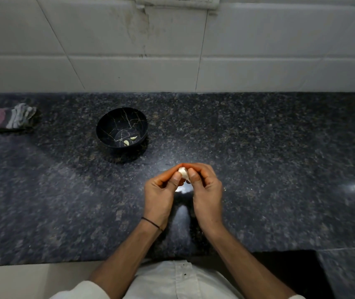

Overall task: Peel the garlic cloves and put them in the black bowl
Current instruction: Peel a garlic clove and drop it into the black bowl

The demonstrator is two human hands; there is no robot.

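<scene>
A white piece of garlic (183, 172) is pinched between both hands above the dark granite counter. My left hand (161, 195) grips it from the left with thumb and fingers, and my right hand (204, 190) grips it from the right. Fingers cover most of the garlic. The black bowl (107, 124) with thin gold veins stands further back and to the left, apart from the hands. Two pale peeled cloves (129, 140) lie on its bottom.
A folded striped cloth (14, 118) lies at the far left of the granite counter (280, 158). A white tiled wall (172, 61) rises behind the counter. The counter's front edge runs just below my forearms, with a darker step at the lower right.
</scene>
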